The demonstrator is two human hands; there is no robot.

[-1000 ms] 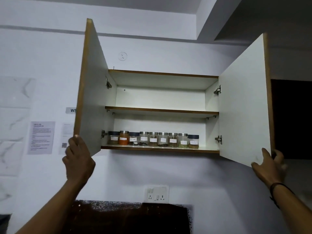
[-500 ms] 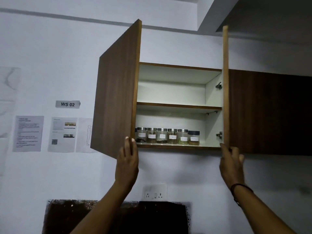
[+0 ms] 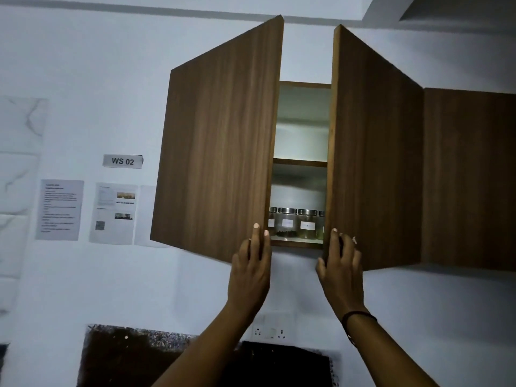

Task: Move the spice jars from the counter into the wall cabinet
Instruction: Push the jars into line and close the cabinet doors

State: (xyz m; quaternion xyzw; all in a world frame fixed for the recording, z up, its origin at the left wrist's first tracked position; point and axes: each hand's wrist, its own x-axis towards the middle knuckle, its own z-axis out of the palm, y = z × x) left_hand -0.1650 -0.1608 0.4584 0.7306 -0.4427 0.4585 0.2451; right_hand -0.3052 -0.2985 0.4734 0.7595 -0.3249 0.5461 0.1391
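The wall cabinet's two brown wooden doors are nearly together, leaving a narrow gap. Through the gap I see glass spice jars (image 3: 296, 223) with metal lids and white labels in a row on the bottom shelf (image 3: 296, 241); the other jars are hidden behind the doors. My left hand (image 3: 251, 263) presses flat on the lower inner corner of the left door (image 3: 220, 141). My right hand (image 3: 339, 263) rests with spread fingers on the lower edge of the right door (image 3: 374, 152). Neither hand holds a jar.
A further closed cabinet door (image 3: 469, 177) continues to the right. Papers (image 3: 60, 209) and a "WS 02" sign (image 3: 122, 161) hang on the white wall at left. Below are a socket plate (image 3: 272, 329) and a dark speckled counter backsplash (image 3: 156, 356).
Both doors have swung inward from wide open to almost closed, pushed by my hands. The gap has narrowed, so fewer jars show.
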